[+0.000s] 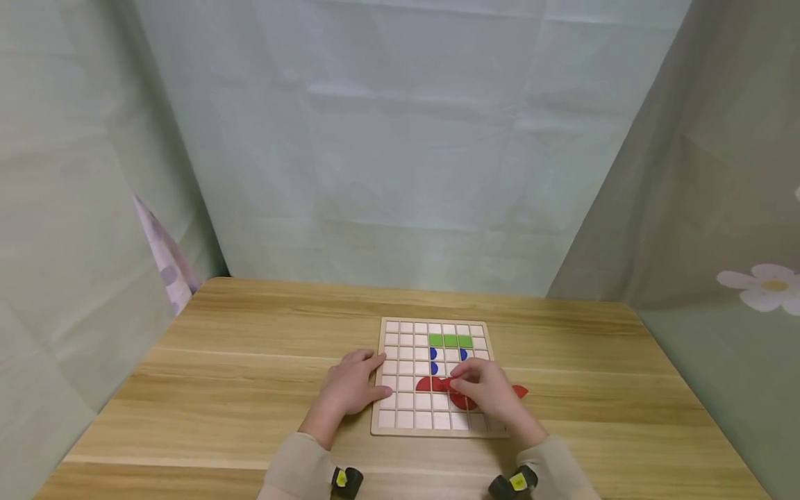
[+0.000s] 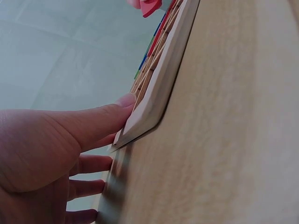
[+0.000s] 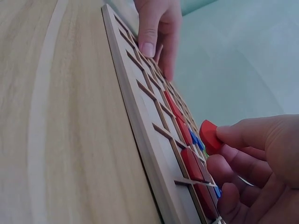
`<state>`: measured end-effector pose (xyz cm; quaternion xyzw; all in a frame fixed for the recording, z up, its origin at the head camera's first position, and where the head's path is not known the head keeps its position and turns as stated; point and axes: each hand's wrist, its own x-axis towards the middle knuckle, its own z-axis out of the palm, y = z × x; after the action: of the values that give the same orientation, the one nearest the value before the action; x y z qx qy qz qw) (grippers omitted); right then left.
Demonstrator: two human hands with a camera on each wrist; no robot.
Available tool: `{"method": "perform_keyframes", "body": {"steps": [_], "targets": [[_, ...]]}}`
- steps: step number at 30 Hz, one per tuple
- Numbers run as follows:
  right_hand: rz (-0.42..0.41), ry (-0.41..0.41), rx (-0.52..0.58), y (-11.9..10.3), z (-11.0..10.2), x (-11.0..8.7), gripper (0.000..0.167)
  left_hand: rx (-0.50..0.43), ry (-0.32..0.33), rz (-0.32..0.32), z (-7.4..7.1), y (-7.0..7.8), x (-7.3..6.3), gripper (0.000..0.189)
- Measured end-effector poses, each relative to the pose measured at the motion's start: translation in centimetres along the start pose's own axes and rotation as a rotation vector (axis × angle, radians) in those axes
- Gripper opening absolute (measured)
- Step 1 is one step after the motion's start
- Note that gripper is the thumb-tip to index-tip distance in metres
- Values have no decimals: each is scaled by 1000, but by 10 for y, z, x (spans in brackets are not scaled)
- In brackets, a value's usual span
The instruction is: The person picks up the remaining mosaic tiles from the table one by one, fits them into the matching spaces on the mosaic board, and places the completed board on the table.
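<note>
A wooden grid board (image 1: 405,419) with square cells lies on the table. My left hand (image 1: 353,385) rests at its left edge, thumb on the rim and fingers spread beside it. Above the board's right half, my right hand (image 1: 487,389) pinches a red quarter-circle piece (image 3: 211,136) between thumb and fingers, raised over the cells. Red curved pieces (image 3: 195,165) sit in lower cells, partly hidden by the right hand in the head view. Three green squares (image 1: 451,341) form a row near the top, with several blue rounded pieces (image 1: 434,368) below.
Another red piece (image 1: 520,391) shows just right of my right hand. The wooden table (image 1: 219,375) extends on both sides of the board. Pale cloth curtains (image 1: 400,153) hang behind it and at both sides. Each wrist carries a black camera mount (image 1: 346,481).
</note>
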<state>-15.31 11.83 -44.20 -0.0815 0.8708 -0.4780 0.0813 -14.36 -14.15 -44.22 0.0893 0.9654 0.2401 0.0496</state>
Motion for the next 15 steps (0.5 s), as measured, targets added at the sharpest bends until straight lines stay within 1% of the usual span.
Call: {"method": "perform_keyframes", "body": {"steps": [13, 15], "targets": [[-4, -46, 12, -6, 6, 0, 7, -10, -3, -3, 2, 2, 1, 63], [-15, -52, 6, -6, 7, 0, 6, -8, -5, -3, 2, 2, 2, 63]]}}
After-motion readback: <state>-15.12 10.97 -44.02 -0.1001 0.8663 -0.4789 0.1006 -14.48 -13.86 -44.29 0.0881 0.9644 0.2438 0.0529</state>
